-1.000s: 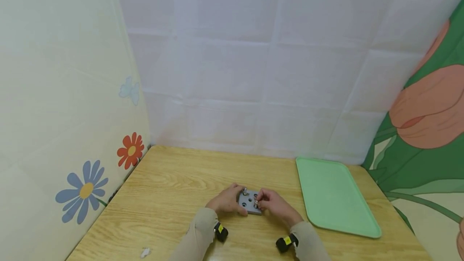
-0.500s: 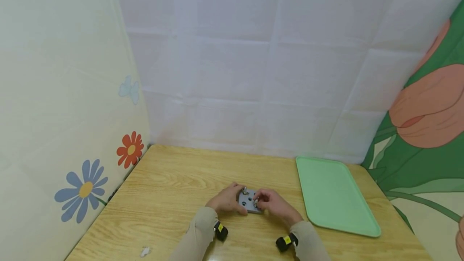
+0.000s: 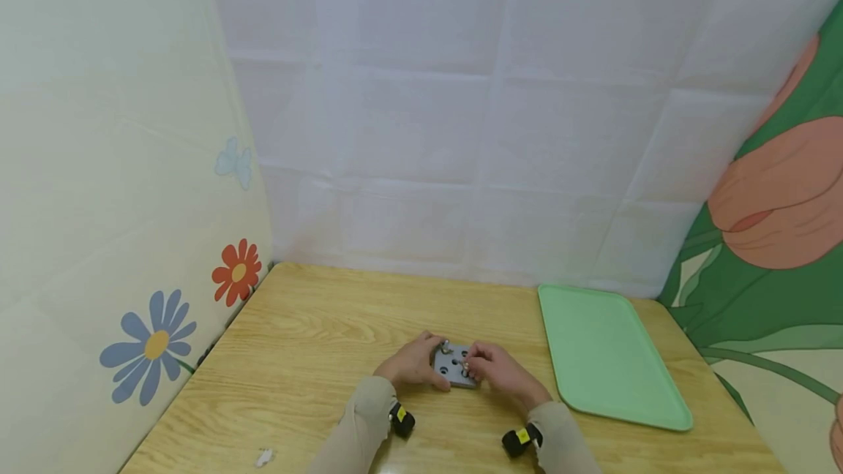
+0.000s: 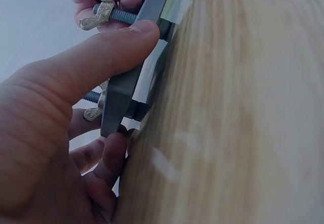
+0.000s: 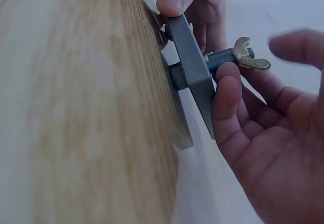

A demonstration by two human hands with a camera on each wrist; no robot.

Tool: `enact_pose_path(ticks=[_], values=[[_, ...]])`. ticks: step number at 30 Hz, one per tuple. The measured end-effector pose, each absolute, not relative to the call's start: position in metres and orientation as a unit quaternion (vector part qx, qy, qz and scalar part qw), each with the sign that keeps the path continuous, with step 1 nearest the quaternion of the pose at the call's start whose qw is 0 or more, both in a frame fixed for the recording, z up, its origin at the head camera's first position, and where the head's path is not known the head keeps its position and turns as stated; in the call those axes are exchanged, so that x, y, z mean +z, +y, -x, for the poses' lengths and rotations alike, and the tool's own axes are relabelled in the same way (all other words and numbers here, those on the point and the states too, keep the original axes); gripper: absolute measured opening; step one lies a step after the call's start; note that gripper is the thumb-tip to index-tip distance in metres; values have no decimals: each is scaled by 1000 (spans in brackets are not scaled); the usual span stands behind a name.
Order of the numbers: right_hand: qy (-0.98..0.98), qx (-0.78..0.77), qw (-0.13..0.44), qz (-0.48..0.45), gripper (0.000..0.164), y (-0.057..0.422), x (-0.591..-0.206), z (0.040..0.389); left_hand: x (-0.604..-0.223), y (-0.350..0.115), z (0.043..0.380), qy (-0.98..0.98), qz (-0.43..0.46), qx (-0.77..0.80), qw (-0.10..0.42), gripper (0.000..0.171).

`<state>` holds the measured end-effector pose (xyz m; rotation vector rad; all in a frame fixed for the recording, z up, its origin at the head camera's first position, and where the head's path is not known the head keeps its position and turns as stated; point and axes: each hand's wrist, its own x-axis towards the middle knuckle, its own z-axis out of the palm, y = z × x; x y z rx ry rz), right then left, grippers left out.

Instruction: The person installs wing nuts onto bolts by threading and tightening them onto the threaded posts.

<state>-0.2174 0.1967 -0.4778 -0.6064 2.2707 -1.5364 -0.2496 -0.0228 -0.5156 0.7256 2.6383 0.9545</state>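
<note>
A grey metal plate [image 3: 456, 376] with several round holes is held close over the wooden table, tilted on edge in the wrist views. My left hand [image 3: 413, 363] grips its left side, thumb [image 4: 119, 44] along the near edge. Two threaded bolts stick up through it, each carrying a brass-coloured wing nut. My right hand [image 3: 506, 377] is at the nearer wing nut [image 5: 243, 53], high on its bolt [image 5: 220, 60]. Its fingers curl behind the nut and bolt, while the blurred thumb [image 5: 298, 47] stands apart. The other wing nut [image 4: 93, 114] sits down near the plate, partly hidden by my left hand.
A light green tray [image 3: 612, 357] lies at the right of the wooden table [image 3: 329, 313]. A small white scrap [image 3: 264, 457] is near the front left. Fabric sheets with printed flowers stand along the sides, and a white sheet [image 3: 421, 130] hangs behind.
The right fingers and thumb have shifted slightly around the nearer wing nut, lifting and coming back down. My left hand and the plate stay in place.
</note>
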Motion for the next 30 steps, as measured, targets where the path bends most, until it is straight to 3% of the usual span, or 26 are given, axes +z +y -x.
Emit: enact_pose_path(ticks=[8,15,21,30], values=[[792,-550,171,201,10,197,-479,218,-517,-23,250,902,-250,330,118,86],[787,-555,175,207,31,197,-479,218,-518,-23,251,902,-251,329,119,86],[791,-539,170,232,16,199,-486,222,-516,-22,249,905,-246,325,124,85],[806,-524,149,230,11,202,-510,234,-512,-22,247,904,-240,330,126,83]])
